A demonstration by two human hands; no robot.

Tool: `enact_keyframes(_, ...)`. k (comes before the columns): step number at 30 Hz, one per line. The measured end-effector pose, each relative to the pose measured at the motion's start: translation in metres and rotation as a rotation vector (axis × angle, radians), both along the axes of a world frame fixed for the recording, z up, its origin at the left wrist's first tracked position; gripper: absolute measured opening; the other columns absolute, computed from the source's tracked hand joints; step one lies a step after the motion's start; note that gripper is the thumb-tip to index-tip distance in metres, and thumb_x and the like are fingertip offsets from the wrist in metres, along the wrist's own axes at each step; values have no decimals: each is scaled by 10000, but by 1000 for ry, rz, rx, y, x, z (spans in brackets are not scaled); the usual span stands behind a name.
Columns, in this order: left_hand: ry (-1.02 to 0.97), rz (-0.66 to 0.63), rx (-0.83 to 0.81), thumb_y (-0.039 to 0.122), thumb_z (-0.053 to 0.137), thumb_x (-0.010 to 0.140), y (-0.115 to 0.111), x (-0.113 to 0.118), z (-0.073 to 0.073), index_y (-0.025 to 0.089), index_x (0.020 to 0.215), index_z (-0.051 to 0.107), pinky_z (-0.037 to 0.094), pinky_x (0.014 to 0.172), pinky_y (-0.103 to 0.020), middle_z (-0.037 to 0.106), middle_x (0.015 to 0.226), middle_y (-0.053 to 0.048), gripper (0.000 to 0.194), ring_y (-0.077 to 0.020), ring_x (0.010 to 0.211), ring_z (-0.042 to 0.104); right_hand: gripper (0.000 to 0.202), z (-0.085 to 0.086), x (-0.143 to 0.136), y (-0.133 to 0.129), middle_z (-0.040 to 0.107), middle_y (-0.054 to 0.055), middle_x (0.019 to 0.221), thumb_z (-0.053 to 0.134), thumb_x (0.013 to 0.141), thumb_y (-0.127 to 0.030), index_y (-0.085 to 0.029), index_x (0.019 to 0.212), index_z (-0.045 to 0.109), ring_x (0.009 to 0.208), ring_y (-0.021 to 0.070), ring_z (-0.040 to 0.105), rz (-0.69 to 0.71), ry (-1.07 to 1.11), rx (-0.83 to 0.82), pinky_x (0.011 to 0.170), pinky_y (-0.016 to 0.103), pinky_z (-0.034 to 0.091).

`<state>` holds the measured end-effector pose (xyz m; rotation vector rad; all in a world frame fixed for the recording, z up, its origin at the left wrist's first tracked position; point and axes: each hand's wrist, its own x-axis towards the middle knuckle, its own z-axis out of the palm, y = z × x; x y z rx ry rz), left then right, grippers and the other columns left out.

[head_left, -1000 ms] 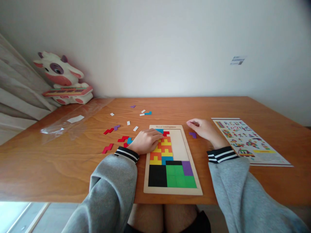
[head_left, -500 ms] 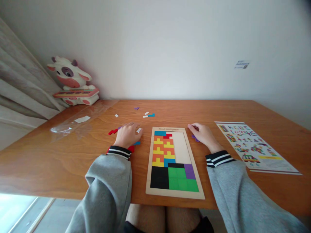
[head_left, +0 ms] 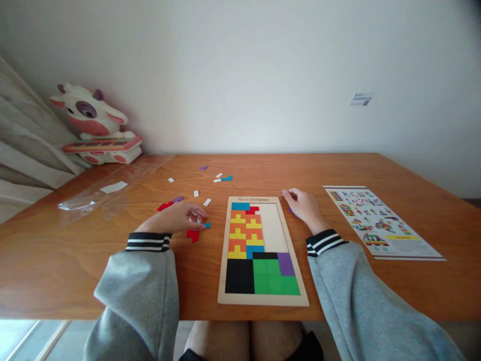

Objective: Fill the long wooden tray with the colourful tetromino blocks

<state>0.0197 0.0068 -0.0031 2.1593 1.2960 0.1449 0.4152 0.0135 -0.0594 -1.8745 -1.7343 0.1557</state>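
My left hand (head_left: pixel 180 218) is at the loose puzzle pieces left of the board, its fingers curled and parted from the thumb. Its thumb tip is at a small blue piece (head_left: pixel 207 225); I cannot tell whether it presses on it. A red piece (head_left: pixel 193 235) lies just below the hand, with another red piece (head_left: pixel 164 206) and a purple piece (head_left: pixel 178 199) behind it. The wooden puzzle board (head_left: pixel 223 281) holds coloured blocks, with a bare strip at its upper right. Beside it rests my right hand (head_left: pixel 303 206), closed, thumb against forefinger, partly covering a purple piece (head_left: pixel 291 211).
Several white pieces (head_left: pixel 207 202) are scattered behind the left hand, and a blue piece (head_left: pixel 227 178) lies farther back. A printed pattern sheet (head_left: pixel 383 220) is at right. Clear plastic wrap (head_left: pixel 90 195) and a cow toy keyboard (head_left: pixel 97 125) occupy the left.
My left hand has moved left and turned, uncovering two white pieces and more of the red ones. The right hand stays beside the board. The whole view has shifted slightly.
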Motion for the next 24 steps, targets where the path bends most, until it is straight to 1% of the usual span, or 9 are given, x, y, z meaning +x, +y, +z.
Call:
enact_keyframes(5,-1,-28,58,396,635,735,1,9,-4,208,936,737,518,717,-239,757,914,-23,294,-165,793,676,416,0,-1,0,746,71,785,449,939,-502,-201,882,730,671,205,638,7,-5,7,564,279,371)
enact_keyframes(10,-4,-26,130,327,617,705,-5,24,0,193,935,736,527,732,-236,756,920,-25,291,-165,798,685,405,1,-2,-1,742,67,791,453,939,-496,-201,885,725,674,202,628,-1,2,-21,566,283,342)
enact_keyframes(13,-9,-38,210,296,604,703,-4,30,1,199,930,740,527,765,-248,754,915,-22,282,-171,815,684,411,1,-2,-1,737,65,778,451,935,-505,-200,893,723,641,192,612,7,10,-30,563,287,335)
enact_keyframes(15,-25,-46,237,283,597,707,-3,32,-1,199,958,737,525,794,-254,754,912,-20,299,-174,830,684,409,1,-2,-1,733,64,768,453,933,-506,-200,890,721,636,190,610,10,19,-26,565,287,339)
enact_keyframes(17,-51,-43,237,278,600,710,-1,33,-3,193,1039,718,526,803,-259,752,900,-17,359,-173,820,686,407,1,-2,-1,731,63,765,457,931,-508,-201,888,721,639,190,611,11,23,-25,565,288,341)
enact_keyframes(20,-93,-38,255,317,632,719,-1,32,-4,187,1160,670,528,798,-272,741,946,-31,462,-181,837,681,411,-1,-1,0,730,62,770,456,931,-511,-200,896,723,635,187,609,25,29,-29,568,289,347)
enact_keyframes(22,-113,-30,271,391,674,718,-1,28,-3,182,1149,668,527,787,-282,724,979,-49,480,-191,857,669,409,-1,-1,1,733,62,780,458,932,-510,-201,904,724,640,187,610,31,33,-29,572,288,349)
enact_keyframes(24,-119,-16,239,475,728,685,-1,22,-3,177,1076,686,525,776,-289,711,966,-57,493,-197,861,656,400,-2,0,1,736,62,793,463,932,-506,-206,907,726,661,191,618,32,34,-25,578,287,350)
